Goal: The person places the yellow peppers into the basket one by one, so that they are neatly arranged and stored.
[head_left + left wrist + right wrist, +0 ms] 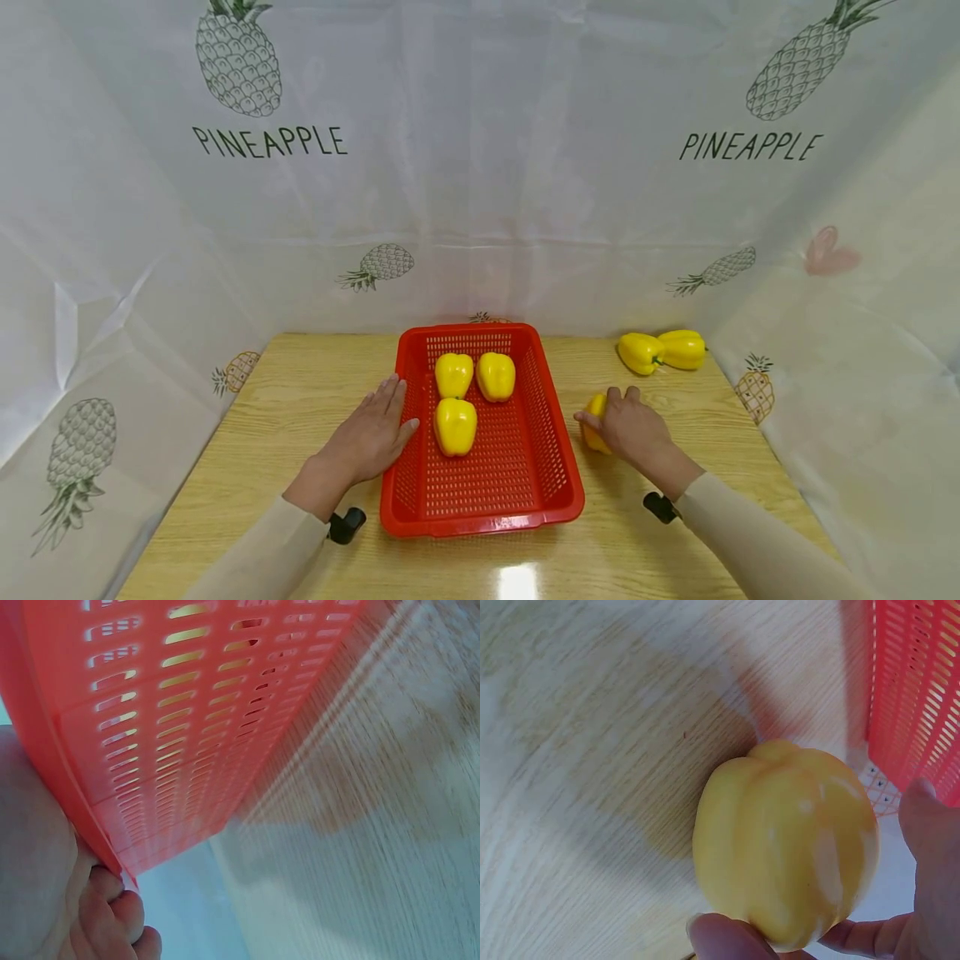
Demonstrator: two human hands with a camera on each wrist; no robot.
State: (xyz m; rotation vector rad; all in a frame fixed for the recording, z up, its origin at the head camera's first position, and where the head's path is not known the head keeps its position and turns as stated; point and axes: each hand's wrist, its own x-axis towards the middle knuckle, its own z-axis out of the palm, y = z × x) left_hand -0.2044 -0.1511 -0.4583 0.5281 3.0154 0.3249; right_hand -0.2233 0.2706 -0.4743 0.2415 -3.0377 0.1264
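Observation:
My right hand (636, 429) holds a yellow bell pepper (594, 437) to the right of the red basket (480, 527). In the right wrist view the pepper (784, 844) is close over the wooden table, with fingertips around its lower end and the thumb spread to the side. On the basket's left rim rests my left hand (367, 433), fingers straight and together, thumb at the edge. Three yellow bell peppers lie inside the basket: one at back left (453, 375), another beside it (496, 377), and a third (455, 427) in front.
Two more yellow bell peppers, a nearer one (639, 353) and one behind it (683, 349), lie at the table's back right corner. A pale sheet (480, 183) printed with pineapples hangs along the back and sides of the wooden table (315, 367).

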